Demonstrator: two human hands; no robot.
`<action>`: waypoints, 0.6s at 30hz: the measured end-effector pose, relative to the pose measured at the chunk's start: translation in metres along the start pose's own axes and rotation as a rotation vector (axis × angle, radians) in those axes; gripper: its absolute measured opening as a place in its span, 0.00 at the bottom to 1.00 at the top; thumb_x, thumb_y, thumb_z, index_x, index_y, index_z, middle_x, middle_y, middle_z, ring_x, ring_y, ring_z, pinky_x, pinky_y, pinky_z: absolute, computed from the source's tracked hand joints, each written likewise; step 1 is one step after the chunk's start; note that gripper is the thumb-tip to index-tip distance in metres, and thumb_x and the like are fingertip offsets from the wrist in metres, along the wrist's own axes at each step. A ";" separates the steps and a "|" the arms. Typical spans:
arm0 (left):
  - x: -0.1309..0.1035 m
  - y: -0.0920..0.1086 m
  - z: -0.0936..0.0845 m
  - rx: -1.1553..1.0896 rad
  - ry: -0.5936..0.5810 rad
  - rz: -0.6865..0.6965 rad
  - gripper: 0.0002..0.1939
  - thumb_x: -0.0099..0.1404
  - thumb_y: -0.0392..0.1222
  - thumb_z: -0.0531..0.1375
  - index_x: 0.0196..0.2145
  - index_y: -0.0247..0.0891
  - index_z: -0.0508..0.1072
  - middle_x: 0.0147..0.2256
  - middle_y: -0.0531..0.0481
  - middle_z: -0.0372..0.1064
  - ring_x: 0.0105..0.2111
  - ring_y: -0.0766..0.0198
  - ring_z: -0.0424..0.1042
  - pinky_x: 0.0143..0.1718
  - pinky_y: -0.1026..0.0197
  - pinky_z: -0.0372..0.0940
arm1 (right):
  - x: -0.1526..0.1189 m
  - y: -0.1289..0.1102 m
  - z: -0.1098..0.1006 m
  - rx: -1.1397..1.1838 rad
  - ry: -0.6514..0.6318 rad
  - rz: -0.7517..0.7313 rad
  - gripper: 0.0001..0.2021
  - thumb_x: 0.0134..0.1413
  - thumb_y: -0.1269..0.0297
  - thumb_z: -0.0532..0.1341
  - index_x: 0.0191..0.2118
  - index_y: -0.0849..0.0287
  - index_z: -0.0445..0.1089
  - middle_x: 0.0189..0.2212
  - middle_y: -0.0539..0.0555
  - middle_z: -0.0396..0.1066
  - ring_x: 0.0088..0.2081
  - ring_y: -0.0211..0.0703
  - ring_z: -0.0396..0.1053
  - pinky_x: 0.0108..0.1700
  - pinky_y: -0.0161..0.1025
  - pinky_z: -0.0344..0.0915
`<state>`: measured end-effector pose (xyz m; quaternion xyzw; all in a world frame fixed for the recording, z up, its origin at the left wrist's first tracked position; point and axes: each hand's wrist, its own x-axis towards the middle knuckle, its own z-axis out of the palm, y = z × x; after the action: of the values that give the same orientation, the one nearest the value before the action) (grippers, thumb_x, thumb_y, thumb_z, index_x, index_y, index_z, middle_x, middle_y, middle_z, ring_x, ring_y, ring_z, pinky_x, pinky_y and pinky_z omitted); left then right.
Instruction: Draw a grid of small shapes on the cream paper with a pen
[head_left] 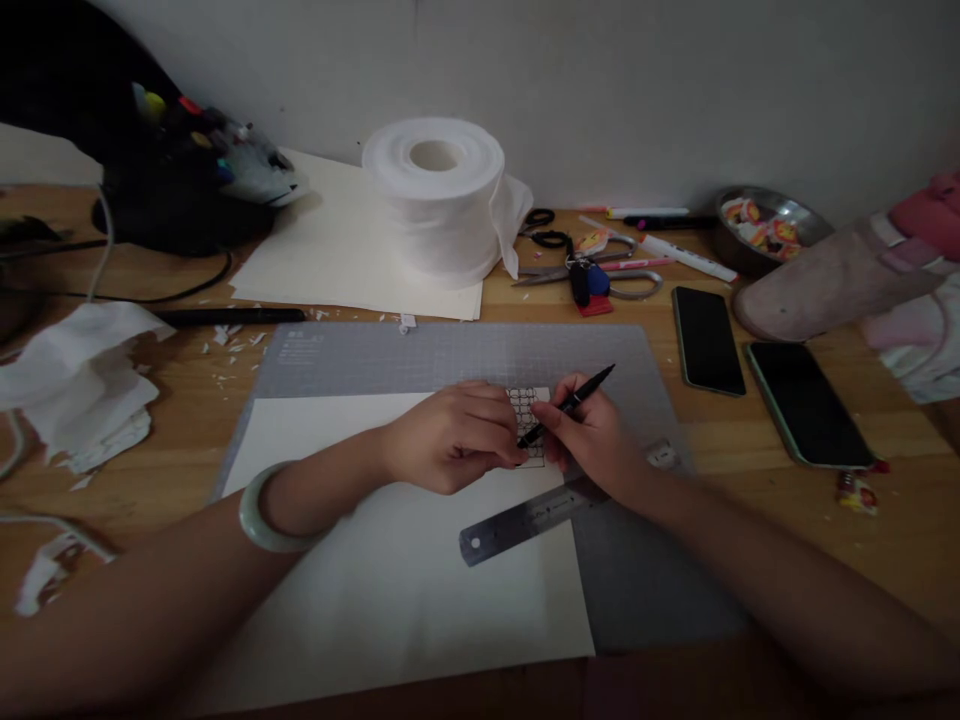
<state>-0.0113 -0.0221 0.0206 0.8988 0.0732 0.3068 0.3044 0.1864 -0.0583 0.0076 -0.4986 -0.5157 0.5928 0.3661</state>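
My right hand (592, 430) is closed round a black pen (576, 398), its lower tip over a small piece with a drawn black grid (529, 405). Beside it, my left hand (461, 437) has its fingers curled near the pen tip and covers part of the grid; whatever its fingertips may hold is hidden. Under both hands lies a large white paper (420, 570) on a grey cutting mat (637, 580). A metal ruler (517, 522) rests at a slant below the hands, its right part passing under my right wrist.
A white tissue roll (442, 220) stands at the back on paper sheets (322, 240). Scissors (544, 275), keys and markers lie right of it. Two phones (709, 340), a bottle (817, 280) and a metal bowl (731, 240) are at the right; crumpled tissue (82, 370) is left.
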 end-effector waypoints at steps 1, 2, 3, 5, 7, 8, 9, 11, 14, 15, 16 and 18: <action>0.000 0.000 0.000 0.001 -0.002 -0.007 0.09 0.64 0.32 0.53 0.30 0.37 0.72 0.27 0.45 0.72 0.30 0.62 0.68 0.34 0.58 0.62 | 0.000 0.000 0.000 -0.003 -0.002 0.000 0.16 0.52 0.52 0.61 0.31 0.52 0.52 0.12 0.39 0.57 0.13 0.34 0.57 0.13 0.30 0.55; 0.000 0.000 0.000 0.003 -0.004 -0.014 0.09 0.64 0.32 0.53 0.30 0.37 0.72 0.27 0.46 0.72 0.29 0.62 0.68 0.34 0.58 0.62 | 0.001 0.001 0.000 -0.007 -0.003 0.001 0.16 0.52 0.52 0.60 0.31 0.52 0.52 0.12 0.40 0.57 0.13 0.34 0.57 0.13 0.30 0.55; 0.000 0.000 0.000 0.003 -0.005 -0.019 0.09 0.63 0.32 0.53 0.30 0.37 0.72 0.27 0.46 0.72 0.29 0.62 0.68 0.34 0.58 0.62 | 0.001 0.001 0.000 -0.011 -0.005 0.001 0.16 0.53 0.52 0.60 0.31 0.53 0.52 0.12 0.40 0.57 0.13 0.34 0.57 0.13 0.30 0.55; 0.000 0.000 0.000 -0.002 -0.006 -0.023 0.09 0.63 0.32 0.54 0.30 0.37 0.72 0.26 0.46 0.72 0.29 0.62 0.67 0.34 0.58 0.62 | 0.001 0.002 0.000 -0.023 -0.007 -0.003 0.16 0.53 0.51 0.60 0.31 0.53 0.53 0.12 0.40 0.57 0.13 0.34 0.57 0.13 0.30 0.55; 0.000 0.000 0.000 -0.012 0.001 -0.015 0.08 0.63 0.31 0.54 0.30 0.37 0.72 0.26 0.46 0.72 0.29 0.62 0.67 0.33 0.58 0.62 | 0.001 0.002 0.000 -0.045 -0.009 -0.002 0.16 0.53 0.51 0.60 0.31 0.53 0.53 0.12 0.40 0.57 0.13 0.34 0.57 0.13 0.31 0.55; 0.000 0.000 0.000 -0.017 0.006 -0.009 0.08 0.63 0.31 0.54 0.30 0.37 0.72 0.26 0.46 0.72 0.29 0.62 0.67 0.33 0.58 0.62 | 0.001 0.001 0.000 -0.056 -0.008 -0.002 0.16 0.53 0.51 0.60 0.31 0.53 0.53 0.12 0.40 0.57 0.13 0.34 0.57 0.14 0.31 0.55; 0.001 0.000 0.000 -0.019 0.009 -0.005 0.08 0.62 0.31 0.54 0.30 0.37 0.72 0.26 0.46 0.72 0.28 0.62 0.67 0.33 0.58 0.61 | 0.001 0.001 0.000 -0.068 -0.009 0.001 0.15 0.53 0.51 0.60 0.31 0.53 0.53 0.12 0.40 0.57 0.13 0.34 0.57 0.14 0.31 0.55; 0.001 0.000 0.001 -0.021 0.008 -0.003 0.09 0.62 0.30 0.53 0.30 0.37 0.72 0.26 0.46 0.71 0.28 0.62 0.67 0.32 0.58 0.61 | 0.001 0.000 0.000 -0.086 -0.007 0.006 0.15 0.53 0.52 0.59 0.31 0.53 0.53 0.12 0.40 0.56 0.13 0.34 0.57 0.13 0.31 0.54; 0.000 0.000 0.001 -0.025 -0.003 -0.013 0.09 0.62 0.30 0.53 0.31 0.37 0.72 0.26 0.46 0.71 0.29 0.62 0.66 0.33 0.58 0.61 | 0.001 0.000 0.000 -0.095 0.004 0.010 0.14 0.53 0.54 0.59 0.31 0.53 0.53 0.12 0.40 0.56 0.12 0.34 0.56 0.13 0.31 0.53; 0.000 0.000 0.001 -0.029 -0.005 -0.014 0.09 0.62 0.30 0.54 0.31 0.37 0.72 0.26 0.46 0.71 0.29 0.62 0.66 0.33 0.58 0.61 | 0.001 0.000 0.000 -0.094 0.012 0.009 0.14 0.53 0.54 0.59 0.31 0.53 0.53 0.12 0.40 0.56 0.12 0.34 0.56 0.13 0.31 0.53; 0.000 0.000 0.001 -0.034 -0.003 -0.016 0.08 0.62 0.30 0.54 0.31 0.37 0.72 0.26 0.46 0.71 0.29 0.62 0.66 0.33 0.58 0.61 | 0.000 0.001 0.001 -0.094 0.020 0.005 0.14 0.53 0.54 0.59 0.30 0.53 0.53 0.12 0.40 0.56 0.12 0.34 0.56 0.13 0.31 0.54; 0.000 0.000 0.001 -0.039 0.002 -0.020 0.08 0.62 0.30 0.54 0.31 0.37 0.72 0.26 0.46 0.71 0.29 0.62 0.66 0.33 0.58 0.60 | 0.000 0.003 0.000 -0.091 0.034 -0.001 0.14 0.53 0.54 0.59 0.30 0.53 0.53 0.13 0.40 0.56 0.13 0.34 0.57 0.13 0.31 0.54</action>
<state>-0.0105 -0.0224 0.0198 0.8916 0.0765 0.3061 0.3248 0.1861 -0.0589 0.0045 -0.5245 -0.5361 0.5599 0.3522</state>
